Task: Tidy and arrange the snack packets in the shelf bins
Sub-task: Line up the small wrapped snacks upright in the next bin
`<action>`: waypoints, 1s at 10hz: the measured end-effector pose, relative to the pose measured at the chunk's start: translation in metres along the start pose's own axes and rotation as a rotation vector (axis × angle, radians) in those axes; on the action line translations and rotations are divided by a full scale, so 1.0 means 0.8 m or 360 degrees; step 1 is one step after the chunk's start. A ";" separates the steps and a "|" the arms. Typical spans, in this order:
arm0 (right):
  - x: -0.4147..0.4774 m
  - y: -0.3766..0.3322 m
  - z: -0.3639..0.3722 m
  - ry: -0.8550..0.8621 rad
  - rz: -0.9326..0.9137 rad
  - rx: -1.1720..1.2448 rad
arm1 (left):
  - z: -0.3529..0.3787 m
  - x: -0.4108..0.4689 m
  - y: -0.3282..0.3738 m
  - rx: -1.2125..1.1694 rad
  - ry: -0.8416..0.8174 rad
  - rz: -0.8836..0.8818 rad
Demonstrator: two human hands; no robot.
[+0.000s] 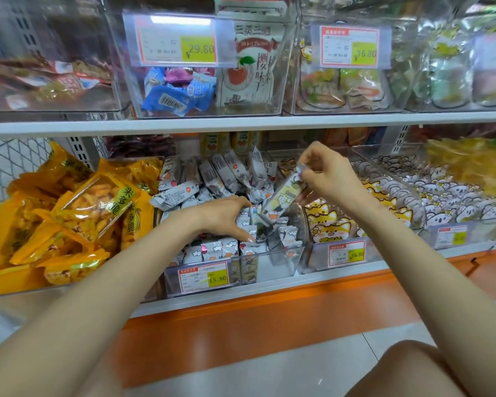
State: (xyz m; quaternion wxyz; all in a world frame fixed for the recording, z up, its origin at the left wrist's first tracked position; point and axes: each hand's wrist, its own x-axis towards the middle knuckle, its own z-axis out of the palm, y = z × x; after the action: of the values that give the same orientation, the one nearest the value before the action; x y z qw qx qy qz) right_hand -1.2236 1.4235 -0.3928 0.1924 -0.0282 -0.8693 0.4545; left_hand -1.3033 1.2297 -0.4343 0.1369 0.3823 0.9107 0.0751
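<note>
A clear plastic bin (pixel 284 262) on the lower shelf holds several small white-and-grey snack packets (pixel 212 173). My left hand (pixel 226 216) lies palm-down on the packets in the middle of that bin, fingers spread and pressing them. My right hand (pixel 324 173) is raised above the bin's right side and pinches the top end of a longer white-and-yellow packet (pixel 284 196), which hangs tilted down to the left over the bin.
Yellow chip bags (pixel 78 207) pile up on the left. A bin of fox-print packets (pixel 332 222) and another of koala-print packets (pixel 441 196) stand to the right. Clear bins with price tags (pixel 178 41) fill the upper shelf. The orange shelf base (pixel 269 310) runs below.
</note>
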 end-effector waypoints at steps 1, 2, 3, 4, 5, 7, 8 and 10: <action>0.003 0.016 0.005 -0.0129 0.0145 -0.0016 | -0.001 -0.001 0.001 0.0010 0.0000 0.0003; 0.007 0.020 0.003 -0.0109 0.0266 0.0105 | -0.001 -0.002 0.001 0.0010 -0.0002 -0.0002; 0.004 0.017 -0.005 -0.0085 0.0234 0.0153 | -0.001 -0.002 0.001 0.0004 0.0005 -0.0008; 0.004 0.018 -0.007 0.0155 0.0131 -0.0028 | -0.001 -0.002 0.001 -0.0005 0.0007 -0.0007; 0.005 0.018 -0.007 0.0211 0.0174 0.0053 | -0.001 -0.003 0.001 -0.0017 0.0012 -0.0005; 0.002 0.018 0.005 -0.0307 0.0281 0.0480 | -0.001 -0.002 -0.003 -0.0081 0.0018 -0.0017; -0.005 0.013 0.014 -0.0440 0.0239 0.0401 | -0.002 -0.001 -0.003 -0.0127 0.0011 -0.0007; -0.013 0.009 0.027 -0.0633 -0.0127 -0.0370 | 0.000 0.002 -0.005 -0.0144 0.0033 0.0071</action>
State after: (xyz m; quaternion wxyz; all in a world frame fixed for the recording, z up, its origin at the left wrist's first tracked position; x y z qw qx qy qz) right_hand -1.2230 1.4084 -0.4127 0.0306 0.0744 -0.9370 0.3400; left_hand -1.3075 1.2281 -0.4358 0.1430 0.3952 0.8990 0.1232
